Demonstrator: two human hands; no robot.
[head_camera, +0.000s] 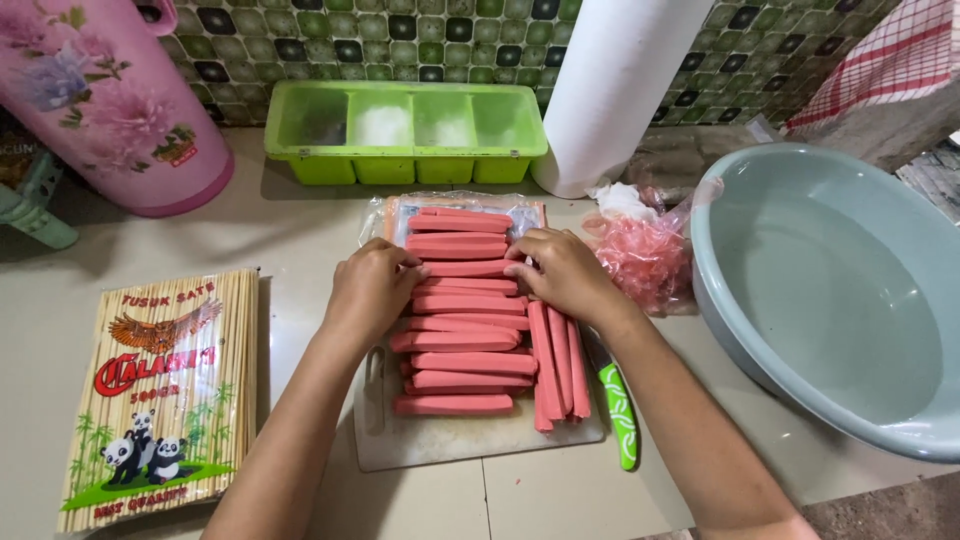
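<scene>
Sausages (462, 300), pink, stacked in rows on white board (440, 440) on counter (300, 210). Left hand (368, 290) pressed on left ends of stack, fingers bent, gripping nothing. Right hand (562, 270) pressed on right ends, fingers curled over top rows. Green-handled knife (620, 410) just beside board, under right arm. Skewer pack (160, 390) off to left. Grey bowl (830, 290) off to right. Green tray (405, 130) behind.
</scene>
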